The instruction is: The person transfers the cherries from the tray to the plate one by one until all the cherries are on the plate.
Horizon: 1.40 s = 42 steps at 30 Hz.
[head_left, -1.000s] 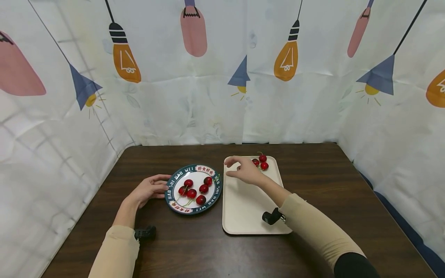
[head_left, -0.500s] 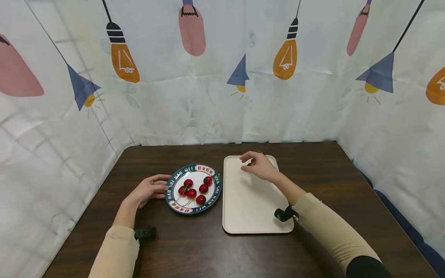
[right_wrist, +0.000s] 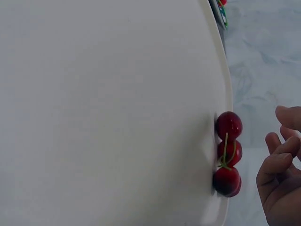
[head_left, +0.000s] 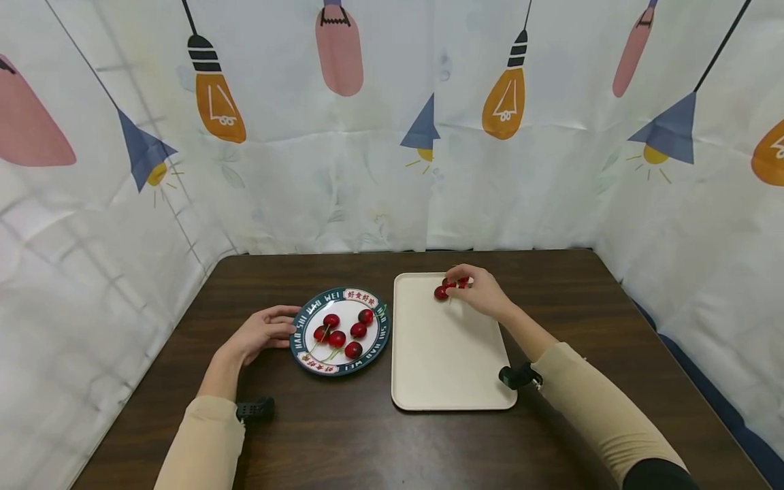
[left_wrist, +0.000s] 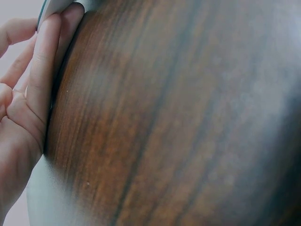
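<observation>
On the tray's far end lies a cluster of red cherries (head_left: 440, 293) with green stems. My right hand (head_left: 484, 292) is over this cluster, fingers bent, hiding part of it in the head view. In the right wrist view the right hand (right_wrist: 284, 183) shows thumb and fingers apart with nothing between them, beside the cherries (right_wrist: 228, 125). My left hand (head_left: 260, 335) touches the left rim of a round plate (head_left: 381, 327) with fingers extended. Several cherries (head_left: 337, 339) sit on its white middle. The left wrist view shows the left hand (left_wrist: 28, 108) with fingertips at the plate's edge.
The cream rectangular tray (head_left: 453, 354) stands just right of the plate on a dark wooden table (head_left: 331, 435). A printed curtain (head_left: 380, 184) hangs behind and along both sides. Small black cameras are on both wrists.
My right hand has moved right across the tray, from near its far left corner to the cherries, uncovering one at the cluster's left. My left hand and the plate have stayed put.
</observation>
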Tool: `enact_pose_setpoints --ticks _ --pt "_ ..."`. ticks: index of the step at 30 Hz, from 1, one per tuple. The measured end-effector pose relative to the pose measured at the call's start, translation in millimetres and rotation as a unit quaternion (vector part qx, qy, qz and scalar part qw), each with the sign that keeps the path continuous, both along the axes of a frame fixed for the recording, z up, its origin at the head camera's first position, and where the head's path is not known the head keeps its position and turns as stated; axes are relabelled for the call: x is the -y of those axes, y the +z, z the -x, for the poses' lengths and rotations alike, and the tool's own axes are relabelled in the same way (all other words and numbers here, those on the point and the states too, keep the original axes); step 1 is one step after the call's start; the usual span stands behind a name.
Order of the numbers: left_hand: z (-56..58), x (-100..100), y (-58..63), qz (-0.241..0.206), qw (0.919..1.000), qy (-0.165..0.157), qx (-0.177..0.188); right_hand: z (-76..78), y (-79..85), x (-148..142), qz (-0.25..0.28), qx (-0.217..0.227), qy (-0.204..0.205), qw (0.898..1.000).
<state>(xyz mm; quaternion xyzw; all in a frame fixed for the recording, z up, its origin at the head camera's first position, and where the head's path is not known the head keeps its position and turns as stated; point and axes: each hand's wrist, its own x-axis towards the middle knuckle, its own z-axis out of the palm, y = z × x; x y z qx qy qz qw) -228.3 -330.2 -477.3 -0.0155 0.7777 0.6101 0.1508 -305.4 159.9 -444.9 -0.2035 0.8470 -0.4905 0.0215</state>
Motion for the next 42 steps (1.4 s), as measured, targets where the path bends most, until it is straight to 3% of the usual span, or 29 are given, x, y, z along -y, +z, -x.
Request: enact_pose_setpoints --ticks 21,32,42 --pt "2.0 2 0.3 0.003 1.0 -0.002 -0.003 15.2 -16.6 -28 -0.056 0.028 -0.085 0.994" --pt "1.1 2 0.0 -0.001 1.0 -0.001 -0.002 16.4 -14.4 -26 -0.086 0.067 -0.068 0.992" --pt "0.3 1 -0.5 0.001 1.0 0.002 -0.002 20.0 -17.9 -25 -0.115 0.072 -0.051 0.989"
